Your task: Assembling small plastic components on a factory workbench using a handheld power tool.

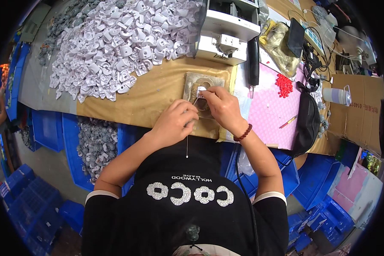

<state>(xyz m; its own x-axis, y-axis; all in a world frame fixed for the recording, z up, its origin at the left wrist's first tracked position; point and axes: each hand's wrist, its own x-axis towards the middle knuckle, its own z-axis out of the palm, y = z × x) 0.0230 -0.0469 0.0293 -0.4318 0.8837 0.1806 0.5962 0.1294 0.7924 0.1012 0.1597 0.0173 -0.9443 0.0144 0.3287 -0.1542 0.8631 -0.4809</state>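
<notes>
A small white plastic part [200, 90] sits in the hollow of a worn, square block-like fixture [217, 80] at the table's near edge. My right hand [224, 107], with a dark red bead bracelet at the wrist, pinches at the part's edge with thumb and forefinger. Just left of it, my left hand [175, 121] is closed with curled fingers around a thin cord [187, 147]. The cord hangs below that hand and ends in a tiny white tip. A short thin stretch of it also seems to run up toward the white part. The fingertips partly cover the fixture's hollow.
A big heap of white plastic parts [128, 42] covers the left of the table. Beyond the fixture stands a white machine [224, 47], with a black powered screwdriver [254, 62] beside it. Red pieces [284, 85] lie on pink sheeting [266, 113]. Blue bins [70, 145] stand below.
</notes>
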